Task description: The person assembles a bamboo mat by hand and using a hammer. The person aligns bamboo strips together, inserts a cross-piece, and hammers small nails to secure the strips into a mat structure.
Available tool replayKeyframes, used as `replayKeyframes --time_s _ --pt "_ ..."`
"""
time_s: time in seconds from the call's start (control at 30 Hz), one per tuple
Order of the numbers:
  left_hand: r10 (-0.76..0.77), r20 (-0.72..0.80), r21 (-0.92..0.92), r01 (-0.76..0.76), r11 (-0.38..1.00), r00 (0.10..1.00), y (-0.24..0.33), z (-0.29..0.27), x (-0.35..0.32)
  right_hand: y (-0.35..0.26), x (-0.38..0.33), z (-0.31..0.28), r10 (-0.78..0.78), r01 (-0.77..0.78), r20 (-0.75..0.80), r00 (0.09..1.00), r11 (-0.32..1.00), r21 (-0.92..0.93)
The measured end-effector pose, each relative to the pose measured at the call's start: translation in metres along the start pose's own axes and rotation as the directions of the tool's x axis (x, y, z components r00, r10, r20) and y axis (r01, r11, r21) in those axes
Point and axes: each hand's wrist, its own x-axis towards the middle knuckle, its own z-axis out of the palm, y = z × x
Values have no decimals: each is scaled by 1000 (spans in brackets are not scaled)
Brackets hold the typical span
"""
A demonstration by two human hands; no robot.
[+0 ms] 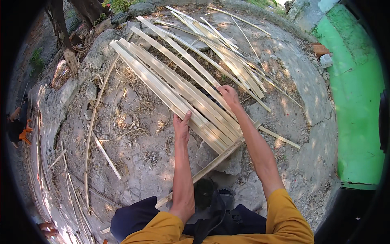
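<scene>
A row of pale bamboo strips [183, 94] lies side by side in front of me, slanting from far left to near right. My left hand [182, 127] is closed on the row's left edge, thumb on top; its other fingers are partly hidden. At the right side of the row, my right hand [228, 95] pinches a single long bamboo strip [187, 56], which reaches away to the far left. Beneath the near ends of the row, a crosswise strip [213, 163] runs toward my left knee.
A loose heap of strips [221, 46] lies beyond my right hand. More long strips [94, 118] are on the rough ground at left. Tree trunks [59, 24] stand far left, a green surface [351, 97] lies at right, and a person [17, 124] is at the left edge.
</scene>
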Motion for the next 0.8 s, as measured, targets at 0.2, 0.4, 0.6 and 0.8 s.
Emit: replayKeyframes --time_s 0.2,0.4,0.6,0.8 --pt "113 37 22 -114 993 993 35 40 -38 -19 -27 -34 -109 117 -58 992 980 163" --pt "201 96 47 -206 977 975 57 66 -81 -36 -64 -63 -221 224 -44 974 929 294" --pt "308 232 122 -342 932 923 43 102 -134 -13 -86 -110 -86 176 -178 980 786 592" --pt "356 464 139 -464 875 811 45 135 -169 26 -111 -143 -149 229 -174 973 625 747"
